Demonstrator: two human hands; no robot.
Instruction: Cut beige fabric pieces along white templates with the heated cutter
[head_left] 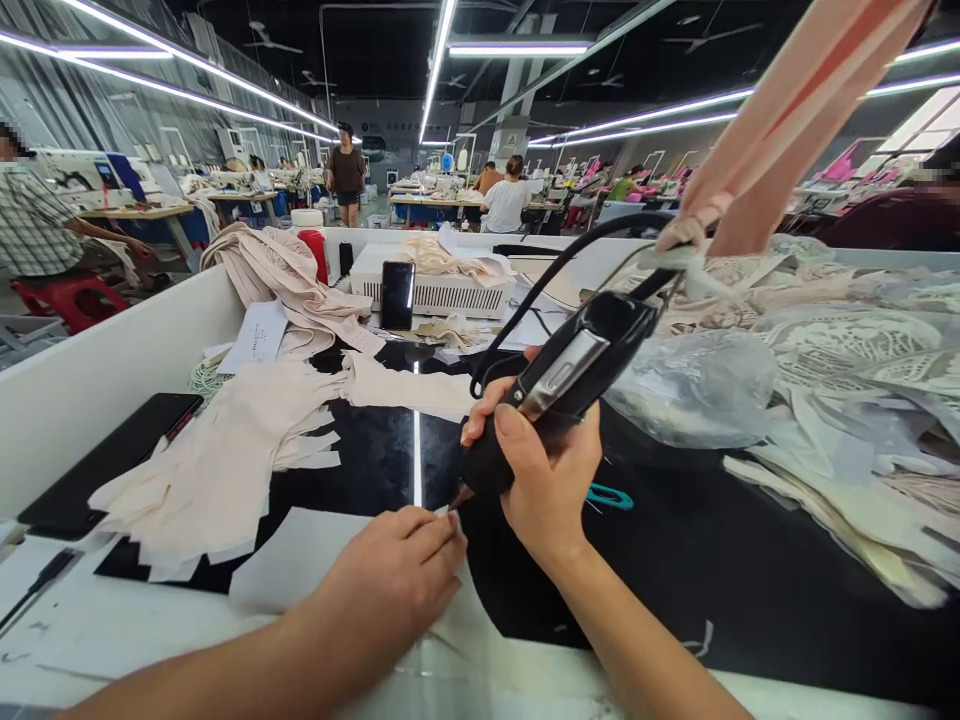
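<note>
My right hand (553, 470) grips a black corded hand tool (577, 360) with a silver side lever. The tool tilts, with its pointed tip down near my left fingertips. My left hand (405, 560), fingers curled together, pinches the edge of a pale fabric piece (300, 555) at the front of the glossy black board (645, 560). My own fingers hide where the tip meets the fabric. Left of my hands, a stack of cream fabric pieces (217, 440) lies on the board. A teal thread snipper (609, 496) rests just right of my right wrist.
A clear plastic bag (690, 390) and piled lace pieces (847, 340) fill the right side. A phone (397, 295) leans against a white vented box (442, 285). The tool's cable (540, 275) runs up to a hanging pink fabric strap (810, 110). A low white wall (127, 400) borders the left.
</note>
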